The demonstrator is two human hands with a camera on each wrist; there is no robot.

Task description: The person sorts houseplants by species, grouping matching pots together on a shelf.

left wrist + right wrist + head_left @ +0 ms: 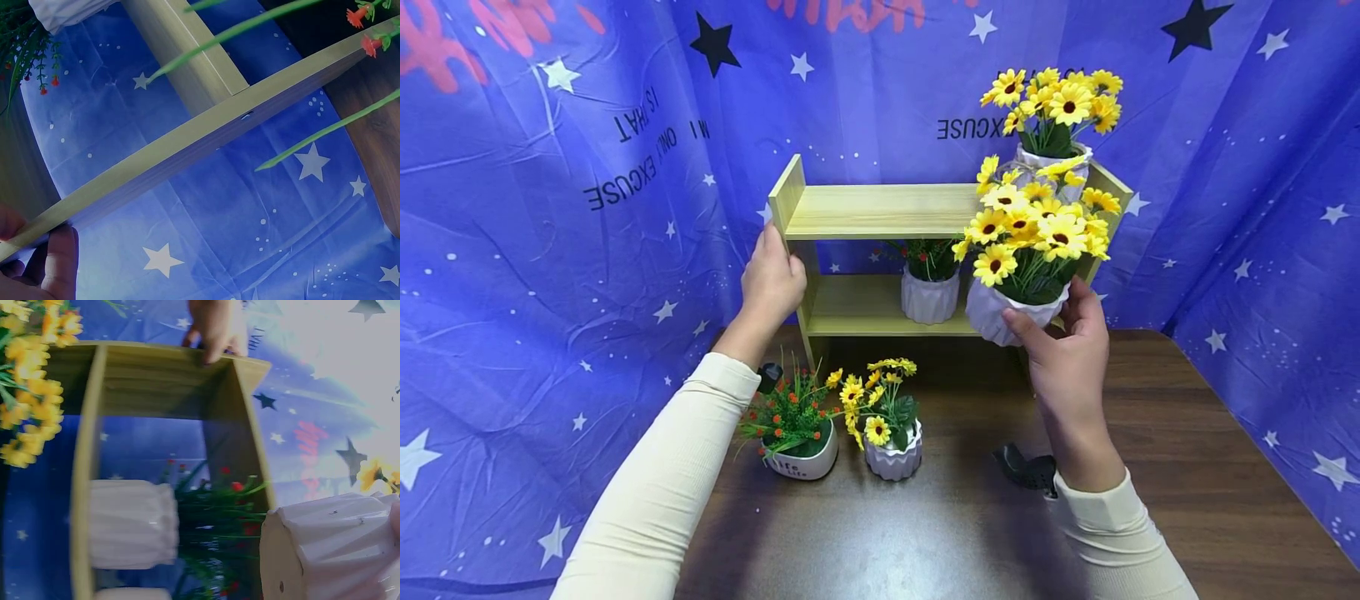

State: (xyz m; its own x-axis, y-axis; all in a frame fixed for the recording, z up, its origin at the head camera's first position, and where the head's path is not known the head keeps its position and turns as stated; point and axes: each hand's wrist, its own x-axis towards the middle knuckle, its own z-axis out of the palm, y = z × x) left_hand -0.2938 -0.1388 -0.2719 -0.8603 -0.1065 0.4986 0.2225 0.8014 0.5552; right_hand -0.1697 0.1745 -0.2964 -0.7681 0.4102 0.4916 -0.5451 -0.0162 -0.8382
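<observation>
Head view: blue starred curtain (pixel 880 142) behind, dark wood-grain surface (pixel 955 475) below. Pale wooden shelf (pixel 880 212) stands at 12 o'clock. Right hand (pixel 1071 358) at 3–4 o'clock grasps the sunflower pot (pixel 1018 315), thumb on its near wall, other fingers round the far side. Pot white, fluted, slightly tilted, held in front of the shelf's right end; its yellow blooms (pixel 1037 229) spread toward 2 o'clock, partly covering a second yellow-flowered pot (pixel 1078 158) on the top board. Left hand (pixel 775 273) at 9–10 o'clock grips the shelf's left side panel. Red-dotted plant in a white pot (pixel 930 297) on the lower board, just off centre toward 3 o'clock. On the surface: lettered oval pot (pixel 808 462) with red-flowered greenery at 7 o'clock; small fluted pot (pixel 892 457) with yellow flowers beside it at 6

Left wrist view: panel runs on a slant from 8 to 2 o'clock; left hand at 8 pinches its edge. Red flowers and green blades poke in at 2; part of a white pot at 11

Right wrist view: sunflower pot at 4 o'clock, underside and a small hole showing, a bit of the right hand against it at the frame edge. Left hand at 12, on the shelf's edge. Red-dotted plant lies sideways in this view, its pot at 7; yellow flowers at 10, slightly blurred
</observation>
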